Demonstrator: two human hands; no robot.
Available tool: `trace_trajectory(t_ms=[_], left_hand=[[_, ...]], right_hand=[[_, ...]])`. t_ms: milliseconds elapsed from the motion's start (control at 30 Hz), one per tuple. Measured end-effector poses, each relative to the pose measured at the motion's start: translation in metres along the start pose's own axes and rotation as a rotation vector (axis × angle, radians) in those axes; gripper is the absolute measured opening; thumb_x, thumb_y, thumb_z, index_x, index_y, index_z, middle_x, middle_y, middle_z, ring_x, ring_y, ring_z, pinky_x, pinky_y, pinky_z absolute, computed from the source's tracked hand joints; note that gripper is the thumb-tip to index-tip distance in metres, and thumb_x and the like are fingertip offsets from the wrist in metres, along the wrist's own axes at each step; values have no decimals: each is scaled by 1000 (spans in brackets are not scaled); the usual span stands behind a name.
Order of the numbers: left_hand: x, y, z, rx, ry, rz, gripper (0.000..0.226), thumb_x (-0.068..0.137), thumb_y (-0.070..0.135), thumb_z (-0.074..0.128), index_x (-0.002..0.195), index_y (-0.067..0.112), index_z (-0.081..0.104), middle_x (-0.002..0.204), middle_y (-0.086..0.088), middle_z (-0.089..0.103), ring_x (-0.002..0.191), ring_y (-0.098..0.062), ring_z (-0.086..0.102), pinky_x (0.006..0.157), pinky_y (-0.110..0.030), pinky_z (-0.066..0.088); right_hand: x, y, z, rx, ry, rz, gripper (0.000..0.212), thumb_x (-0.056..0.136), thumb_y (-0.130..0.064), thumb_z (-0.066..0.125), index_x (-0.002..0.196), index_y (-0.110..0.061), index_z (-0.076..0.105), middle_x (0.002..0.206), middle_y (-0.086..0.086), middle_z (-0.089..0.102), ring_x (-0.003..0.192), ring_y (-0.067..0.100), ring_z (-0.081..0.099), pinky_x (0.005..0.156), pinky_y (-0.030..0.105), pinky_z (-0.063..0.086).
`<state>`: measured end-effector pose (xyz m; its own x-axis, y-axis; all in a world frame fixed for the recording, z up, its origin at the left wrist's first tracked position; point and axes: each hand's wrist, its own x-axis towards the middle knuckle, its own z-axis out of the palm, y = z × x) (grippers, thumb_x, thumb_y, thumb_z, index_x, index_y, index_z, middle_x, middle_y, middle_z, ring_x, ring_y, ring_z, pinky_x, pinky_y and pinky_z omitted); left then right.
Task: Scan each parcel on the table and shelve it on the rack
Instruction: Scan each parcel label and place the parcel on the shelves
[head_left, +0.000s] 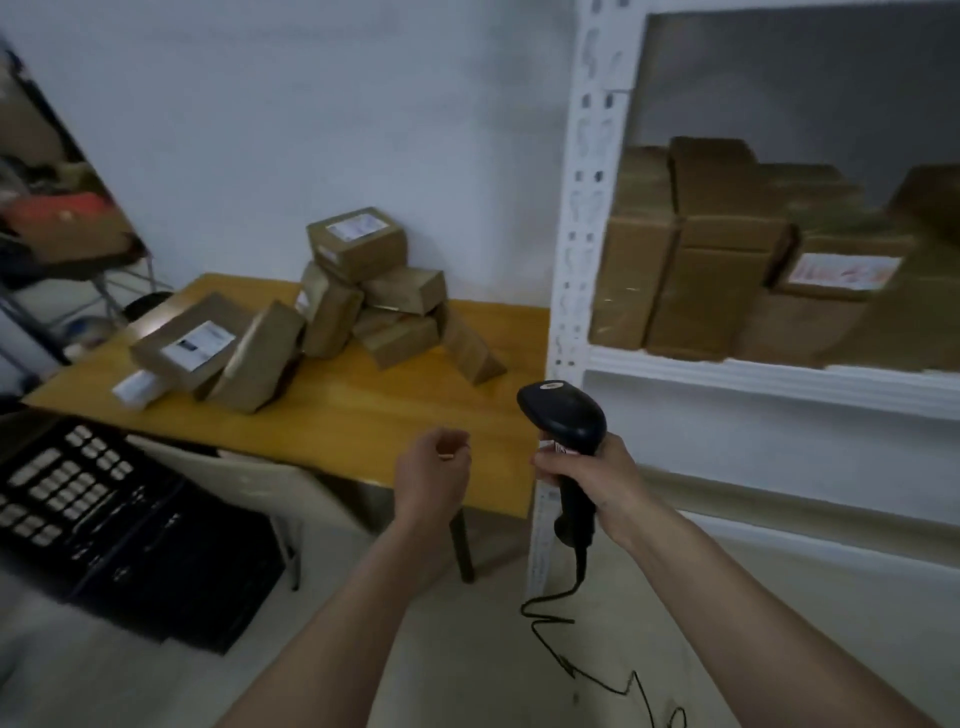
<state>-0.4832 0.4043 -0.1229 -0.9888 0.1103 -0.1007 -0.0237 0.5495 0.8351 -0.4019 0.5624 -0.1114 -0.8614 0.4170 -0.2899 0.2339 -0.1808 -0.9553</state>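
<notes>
Rack (582, 218) cut off top & right edges. Shelved parcels (727, 260) blurred, label (847, 271) unreadable. Scanner cable (613, 680) exits bottom edge. Far-left clutter (57, 218) indistinct.

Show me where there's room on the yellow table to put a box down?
The table is bare along its near edge and right side, from the parcel heap across to the rack post, in front of the left hand. The back and left are crowded with tumbled parcels. The rack shelf is packed with boxes. The right hand holds the scanner.
</notes>
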Motion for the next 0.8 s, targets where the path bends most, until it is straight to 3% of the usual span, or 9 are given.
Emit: trace_trajectory(t_ms=[100,200,367,533,700,800], left_hand=[[13,-19,-23,5,11,-15,20,95,19,59,113,18,67,103,1,68,96,-18,63,88,-40,55],[29,-33,-36,-30,32,-54,19,95,20,60,112,19,66,104,2,66,96,-17,63,87,-39,56],[67,-55,-50,23,21,-106,17,94,20,61,110,18,67,100,3,66,92,-15,63,70,-24,48],[124,-49,-61,58,6,-169,24,95,21,59,118,16,65,111,-1,66,99,-20,63,83,-35,55],[182,-33,-65,68,7,-174,30,96,22,59,125,17,60,119,1,63,94,-10,55,74,-23,46],[212,-36,-71,11,13,-230,34,95,21,61,129,18,56,120,1,62,97,-11,57,78,-24,49]], right_hand=[[10,6,36,1,-45,21,18,76,5,76,88,-6,69,63,2,71,70,22,69,84,41,55],[26,8,60,-3,-76,37,18,76,5,76,89,-5,69,62,3,69,66,20,69,74,34,56],[66,5,95,45,-102,118,15,78,9,73,84,-4,68,67,7,67,58,19,68,62,28,57],[115,-11,124,60,-186,182,11,80,6,73,85,-2,68,73,14,67,58,22,66,61,31,58],[166,-35,156,2,-279,187,10,80,4,74,87,0,68,70,11,68,59,23,66,59,33,58],[194,-47,182,-43,-354,191,12,80,3,74,89,-1,67,70,9,68,61,23,65,61,34,57]])
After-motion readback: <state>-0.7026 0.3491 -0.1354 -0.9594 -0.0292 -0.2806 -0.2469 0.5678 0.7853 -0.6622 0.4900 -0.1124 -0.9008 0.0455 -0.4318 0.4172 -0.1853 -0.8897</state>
